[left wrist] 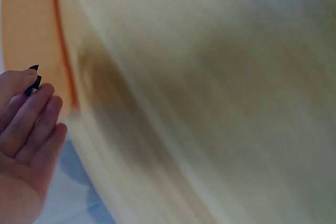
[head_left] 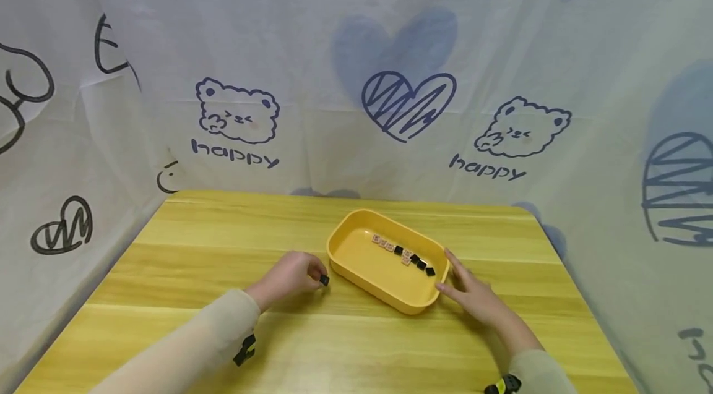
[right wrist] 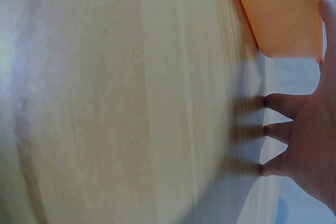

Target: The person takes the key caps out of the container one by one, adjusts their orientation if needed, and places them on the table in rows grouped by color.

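My left hand (head_left: 294,275) pinches a small black tile (head_left: 324,280) between thumb and fingertips, just left of a yellow tray (head_left: 367,287) and low over the table. In the left wrist view, the dark tile (left wrist: 34,81) pokes out past the thumb. Inside the tray, small pale tiles with reddish marks (head_left: 383,243) and black tiles (head_left: 421,265) form an uneven slanting row. My right hand (head_left: 473,298) spreads its fingers at the tray's right end, with thumb and forefinger at the rim. In the right wrist view, the other fingertips (right wrist: 273,129) rest on the table beside the tray.
The yellow wood-grain table (head_left: 223,239) has rounded far corners. A white cloth (head_left: 323,153) with hearts, bears and writing hangs behind it and along both sides. Each wrist wears a dark band, the left (head_left: 245,349) and the right (head_left: 504,385).
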`<state>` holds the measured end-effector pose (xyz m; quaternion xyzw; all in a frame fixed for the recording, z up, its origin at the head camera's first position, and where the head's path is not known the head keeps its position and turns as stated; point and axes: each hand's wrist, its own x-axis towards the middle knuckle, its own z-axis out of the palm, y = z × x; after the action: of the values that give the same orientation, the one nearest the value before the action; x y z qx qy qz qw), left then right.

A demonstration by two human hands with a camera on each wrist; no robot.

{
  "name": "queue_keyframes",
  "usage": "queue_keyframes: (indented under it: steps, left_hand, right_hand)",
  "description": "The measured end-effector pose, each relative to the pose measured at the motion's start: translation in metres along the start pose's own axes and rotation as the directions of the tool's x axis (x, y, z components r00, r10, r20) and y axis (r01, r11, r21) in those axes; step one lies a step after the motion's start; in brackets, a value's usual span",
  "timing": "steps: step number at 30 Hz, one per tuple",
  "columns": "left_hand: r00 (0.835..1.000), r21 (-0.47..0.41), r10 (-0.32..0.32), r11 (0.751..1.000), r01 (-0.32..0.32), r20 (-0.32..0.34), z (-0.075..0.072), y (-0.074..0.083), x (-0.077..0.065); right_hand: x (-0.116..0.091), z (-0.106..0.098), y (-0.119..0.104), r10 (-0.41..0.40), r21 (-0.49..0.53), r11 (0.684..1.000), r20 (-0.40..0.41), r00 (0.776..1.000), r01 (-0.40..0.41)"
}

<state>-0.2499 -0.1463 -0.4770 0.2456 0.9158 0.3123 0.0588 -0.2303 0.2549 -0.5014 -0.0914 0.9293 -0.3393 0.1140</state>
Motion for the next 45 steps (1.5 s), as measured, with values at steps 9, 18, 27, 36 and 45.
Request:
queue_keyframes:
  steps: [9, 18, 27, 36, 45]
  left_hand:
    - [0.999, 0.123, -0.041, 0.992, 0.038, 0.019, 0.015, -0.008, 0.001]
    - [0.996, 0.182, -0.082, 0.98, 0.075, 0.032, 0.023, -0.011, 0.006]
    - [0.995, 0.172, -0.088, 0.982, 0.079, 0.047, 0.025, -0.017, 0.008]
    - [0.995, 0.13, -0.099, 0.987, 0.096, 0.015, 0.016, -0.011, 0.005]
    - [1.0, 0.084, -0.014, 0.996, 0.015, -0.012, 0.002, 0.019, 0.006]
  right_hand:
    - [0.0, 0.002, 0.0, -0.003, 0.004, 1.0, 0.0, 1.0, 0.003]
    - [-0.002, 0.003, 0.002, 0.013, 0.003, 1.0, -0.002, 1.0, -0.013]
    - [-0.001, 0.002, 0.0, 0.013, 0.001, 1.0, 0.001, 1.0, -0.013]
    - [0.0, -0.001, -0.003, 0.012, 0.007, 1.0, 0.002, 1.0, -0.012]
    - [0.001, 0.001, -0.001, -0.003, -0.012, 1.0, -0.01, 1.0, 0.003]
